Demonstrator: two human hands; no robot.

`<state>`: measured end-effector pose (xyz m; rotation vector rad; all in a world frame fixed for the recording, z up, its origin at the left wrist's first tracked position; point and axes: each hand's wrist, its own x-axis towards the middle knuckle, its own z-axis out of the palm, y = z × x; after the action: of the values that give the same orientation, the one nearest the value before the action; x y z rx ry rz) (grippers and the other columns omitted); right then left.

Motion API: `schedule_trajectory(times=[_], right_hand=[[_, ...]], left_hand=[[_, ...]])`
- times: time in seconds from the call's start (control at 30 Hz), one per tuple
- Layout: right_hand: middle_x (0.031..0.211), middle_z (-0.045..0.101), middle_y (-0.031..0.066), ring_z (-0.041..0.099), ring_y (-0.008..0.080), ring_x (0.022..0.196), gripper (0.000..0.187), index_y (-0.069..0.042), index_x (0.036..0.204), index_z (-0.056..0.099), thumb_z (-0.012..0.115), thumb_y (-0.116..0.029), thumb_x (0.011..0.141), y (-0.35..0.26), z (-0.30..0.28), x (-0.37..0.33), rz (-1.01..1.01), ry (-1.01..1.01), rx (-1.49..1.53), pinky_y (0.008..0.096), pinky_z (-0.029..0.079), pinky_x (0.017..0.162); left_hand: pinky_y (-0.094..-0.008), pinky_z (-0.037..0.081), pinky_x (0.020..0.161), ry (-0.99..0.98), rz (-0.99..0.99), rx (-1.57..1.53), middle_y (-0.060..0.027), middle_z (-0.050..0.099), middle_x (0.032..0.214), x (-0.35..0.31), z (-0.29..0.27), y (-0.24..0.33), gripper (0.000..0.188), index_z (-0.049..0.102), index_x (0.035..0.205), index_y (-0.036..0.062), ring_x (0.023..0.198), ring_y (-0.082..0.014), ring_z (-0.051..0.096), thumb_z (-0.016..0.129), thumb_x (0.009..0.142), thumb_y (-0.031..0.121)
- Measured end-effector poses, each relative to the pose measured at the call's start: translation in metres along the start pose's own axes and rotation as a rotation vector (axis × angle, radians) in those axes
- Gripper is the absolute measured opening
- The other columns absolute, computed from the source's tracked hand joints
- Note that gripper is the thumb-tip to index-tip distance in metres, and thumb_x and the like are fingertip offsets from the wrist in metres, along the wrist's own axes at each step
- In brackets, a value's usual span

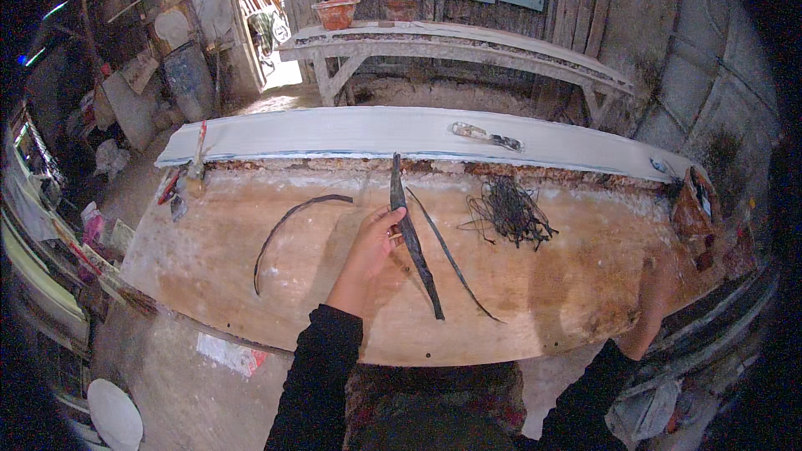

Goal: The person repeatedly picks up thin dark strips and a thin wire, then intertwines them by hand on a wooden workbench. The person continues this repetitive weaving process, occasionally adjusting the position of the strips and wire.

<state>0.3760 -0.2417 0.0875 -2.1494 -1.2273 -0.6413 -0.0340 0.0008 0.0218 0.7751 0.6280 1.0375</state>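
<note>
My left hand [374, 244] is closed round a long, dark flat strip [413, 249], held upright over the middle of the wooden board [334, 326]. Just right of it a thin dark strip [451, 255] lies slanting on the wood. A curved thin black strip [282, 230] rests to the left. Farther right is a tangled bundle of black strings [511, 210]. My right hand [657, 286], smeared by motion, is over the board's right end, near a brown container [695, 205]; its fingers do not show clearly.
Along the board's far side runs a long white slab [334, 132] with a small handled tool [484, 134] on it. A brush [197, 163] leans at the left end. Behind stands a wooden bench [451, 48] bearing an orange pot [337, 14]. A white round lid-like thing [115, 414] is low at left.
</note>
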Motion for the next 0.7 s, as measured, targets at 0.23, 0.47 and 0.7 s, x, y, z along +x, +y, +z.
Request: schedule_trajectory(times=[0.23, 0.47, 0.7], right_hand=[[0.103, 0.054, 0.0124, 0.046, 0.0308, 0.102, 0.022, -0.003, 0.092, 0.057, 0.059, -0.006, 0.071, -0.073, -0.027, 0.011, -0.034, 0.121, 0.133, 0.038, 0.033, 0.091], [0.094, 0.059, 0.0073, 0.054, 0.0214, 0.091, 0.02, -0.005, 0.09, 0.059, 0.063, -0.014, 0.073, -0.195, 0.035, -0.006, -0.221, -0.514, 0.763, 0.032, 0.042, 0.08], [0.064, 0.052, -0.0024, 0.045, 0.0056, 0.051, 0.018, -0.003, 0.088, 0.06, 0.056, -0.02, 0.082, -0.256, 0.119, -0.035, 0.194, -1.068, 1.298, 0.0196, 0.035, 0.043]], left_hand=[[-0.023, 0.041, 0.063, 0.022, -0.016, 0.036, 0.0018, 0.058, 0.077, 0.003, 0.0, 0.0, 0.011, 0.056, 0.085, 0.0103, 0.067, -0.0082, 0.053, 0.059, 0.079, 0.019], [-0.0223, 0.041, 0.061, -0.05, 0.011, 0.321, 0.0025, 0.057, 0.077, -0.007, 0.009, 0.002, 0.011, 0.056, 0.087, 0.0084, 0.068, -0.0063, 0.052, 0.06, 0.078, 0.015], [-0.02, 0.039, 0.06, -0.182, 0.006, 0.496, 0.0022, 0.058, 0.078, -0.005, 0.02, -0.015, 0.013, 0.057, 0.089, 0.0067, 0.069, -0.0055, 0.051, 0.06, 0.078, 0.014]])
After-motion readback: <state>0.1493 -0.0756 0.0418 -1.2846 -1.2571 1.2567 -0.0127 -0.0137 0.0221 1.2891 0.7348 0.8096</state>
